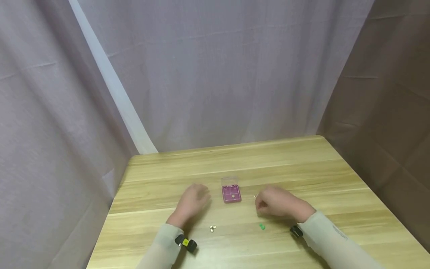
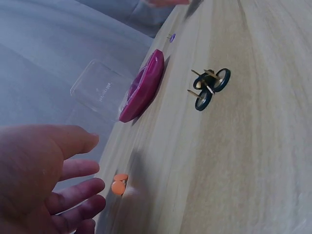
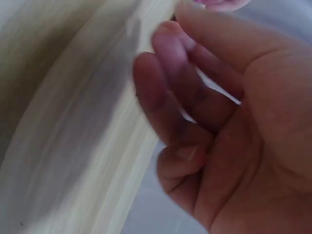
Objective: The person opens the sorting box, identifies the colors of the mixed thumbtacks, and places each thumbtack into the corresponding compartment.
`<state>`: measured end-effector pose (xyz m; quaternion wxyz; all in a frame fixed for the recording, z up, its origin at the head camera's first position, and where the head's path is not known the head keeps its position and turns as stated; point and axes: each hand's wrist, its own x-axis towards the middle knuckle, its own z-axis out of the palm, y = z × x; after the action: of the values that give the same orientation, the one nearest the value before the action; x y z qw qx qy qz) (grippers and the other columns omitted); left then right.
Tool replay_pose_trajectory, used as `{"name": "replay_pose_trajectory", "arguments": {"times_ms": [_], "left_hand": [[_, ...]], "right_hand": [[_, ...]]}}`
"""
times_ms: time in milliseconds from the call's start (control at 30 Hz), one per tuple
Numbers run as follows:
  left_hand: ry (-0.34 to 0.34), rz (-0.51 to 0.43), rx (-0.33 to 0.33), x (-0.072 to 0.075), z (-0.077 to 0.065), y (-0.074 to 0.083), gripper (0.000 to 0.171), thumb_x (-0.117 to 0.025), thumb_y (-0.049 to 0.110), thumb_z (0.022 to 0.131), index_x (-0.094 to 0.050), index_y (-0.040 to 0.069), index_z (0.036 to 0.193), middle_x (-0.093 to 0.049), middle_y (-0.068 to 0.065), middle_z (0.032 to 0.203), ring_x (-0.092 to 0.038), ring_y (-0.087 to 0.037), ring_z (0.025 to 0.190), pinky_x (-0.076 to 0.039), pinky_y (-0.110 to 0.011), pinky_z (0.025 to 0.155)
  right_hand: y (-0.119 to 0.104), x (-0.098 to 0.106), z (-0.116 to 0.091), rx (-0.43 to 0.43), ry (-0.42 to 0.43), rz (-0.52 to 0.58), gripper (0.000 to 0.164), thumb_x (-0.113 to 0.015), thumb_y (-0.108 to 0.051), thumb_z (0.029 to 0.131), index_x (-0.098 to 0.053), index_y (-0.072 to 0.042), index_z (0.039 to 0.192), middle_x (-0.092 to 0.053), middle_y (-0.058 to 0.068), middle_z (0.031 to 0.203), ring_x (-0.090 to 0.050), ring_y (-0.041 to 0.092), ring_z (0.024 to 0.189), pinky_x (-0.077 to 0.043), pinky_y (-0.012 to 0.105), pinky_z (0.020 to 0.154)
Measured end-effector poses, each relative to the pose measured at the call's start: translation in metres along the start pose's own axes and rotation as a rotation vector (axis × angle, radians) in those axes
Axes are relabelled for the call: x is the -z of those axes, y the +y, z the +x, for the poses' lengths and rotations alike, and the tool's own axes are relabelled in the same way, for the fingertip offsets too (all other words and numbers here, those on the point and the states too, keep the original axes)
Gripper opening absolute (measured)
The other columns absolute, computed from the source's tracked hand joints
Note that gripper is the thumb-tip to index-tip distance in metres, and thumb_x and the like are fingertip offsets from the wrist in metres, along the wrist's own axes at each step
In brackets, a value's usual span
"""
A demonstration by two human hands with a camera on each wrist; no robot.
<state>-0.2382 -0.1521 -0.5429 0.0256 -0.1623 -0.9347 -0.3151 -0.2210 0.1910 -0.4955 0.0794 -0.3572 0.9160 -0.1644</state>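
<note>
My left hand [image 1: 193, 200], fingers loosely extended and holding nothing, hovers left of a small pink divided box [image 1: 231, 199]. Its clear lid [image 2: 100, 87] stands raised, and one tack [image 1: 233, 196] lies inside. Two orange thumbtacks [image 2: 118, 187] lie close by the left fingertips in the left wrist view. My right hand [image 1: 277, 201] is right of the box, fingers bent and thumb brought toward the index finger; I cannot tell whether a tack is between them. A purple thumbtack [image 2: 172, 37] rests on the table near that hand.
Three black-rimmed thumbtacks [image 2: 212, 83] lie points up, clustered between the forearms. Green tacks [image 1: 262, 226] sit nearer the front, below the right hand. The wooden table [image 1: 188, 168] backs onto grey curtains [image 1: 215, 82], with a brown curtain [image 1: 386, 112] at the right.
</note>
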Motion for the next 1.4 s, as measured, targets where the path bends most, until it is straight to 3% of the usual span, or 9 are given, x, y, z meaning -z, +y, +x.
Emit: {"name": "replay_pose_trajectory", "arguments": {"times_ms": [167,333,467,800,1167,1400], "left_hand": [[-0.003,-0.012,0.007,-0.001,-0.002,0.001,0.037,-0.064,0.035,0.093,-0.065,0.011,0.121,-0.067,-0.009,0.117,-0.057,-0.023,0.106,-0.051,-0.05,0.097],[-0.006,0.0,0.007,-0.002,-0.002,-0.001,0.037,-0.064,0.037,0.093,-0.065,0.013,0.121,-0.067,-0.007,0.117,-0.057,-0.022,0.106,-0.051,-0.049,0.096],[-0.003,0.0,0.008,-0.002,-0.002,-0.002,0.037,-0.064,0.036,0.093,-0.065,0.013,0.121,-0.067,-0.007,0.117,-0.057,-0.022,0.105,-0.051,-0.049,0.096],[-0.002,-0.017,0.021,-0.001,-0.002,0.0,0.037,-0.063,0.035,0.093,-0.065,0.012,0.122,-0.066,-0.009,0.118,-0.057,-0.023,0.106,-0.051,-0.051,0.097],[-0.002,-0.018,0.007,-0.002,-0.001,-0.001,0.037,-0.063,0.035,0.093,-0.064,0.012,0.123,-0.066,-0.009,0.119,-0.057,-0.023,0.107,-0.05,-0.05,0.097],[0.006,-0.025,0.016,-0.003,-0.003,0.002,0.038,-0.063,0.035,0.093,-0.064,0.012,0.123,-0.066,-0.009,0.119,-0.057,-0.024,0.107,-0.05,-0.051,0.098]], "right_hand": [[-0.009,-0.005,-0.006,-0.041,-0.085,-0.02,0.021,-0.08,-0.036,0.076,-0.062,-0.032,0.064,-0.056,-0.02,0.061,-0.049,0.003,0.054,-0.048,0.028,0.053],[-0.016,-0.01,-0.008,-0.02,-0.104,0.019,0.021,-0.084,-0.033,0.068,-0.064,-0.029,0.067,-0.059,-0.019,0.065,-0.051,0.002,0.059,-0.052,0.032,0.061],[-0.017,-0.012,-0.008,0.0,-0.111,0.036,0.02,-0.085,-0.028,0.066,-0.066,-0.029,0.069,-0.06,-0.019,0.068,-0.052,0.001,0.062,-0.051,0.029,0.058],[-0.016,-0.012,-0.006,0.016,-0.108,0.04,0.023,-0.076,-0.012,0.07,-0.064,-0.03,0.064,-0.059,-0.019,0.061,-0.051,0.002,0.057,-0.05,0.027,0.056],[-0.013,-0.009,-0.003,0.06,-0.037,0.017,0.02,-0.07,-0.015,0.084,-0.064,-0.03,0.072,-0.058,-0.019,0.066,-0.051,0.001,0.06,-0.051,0.026,0.058],[-0.013,-0.007,0.007,0.007,0.061,0.006,0.016,-0.069,-0.02,0.088,-0.064,-0.03,0.076,-0.058,-0.019,0.068,-0.052,0.002,0.061,-0.051,0.026,0.058]]}}
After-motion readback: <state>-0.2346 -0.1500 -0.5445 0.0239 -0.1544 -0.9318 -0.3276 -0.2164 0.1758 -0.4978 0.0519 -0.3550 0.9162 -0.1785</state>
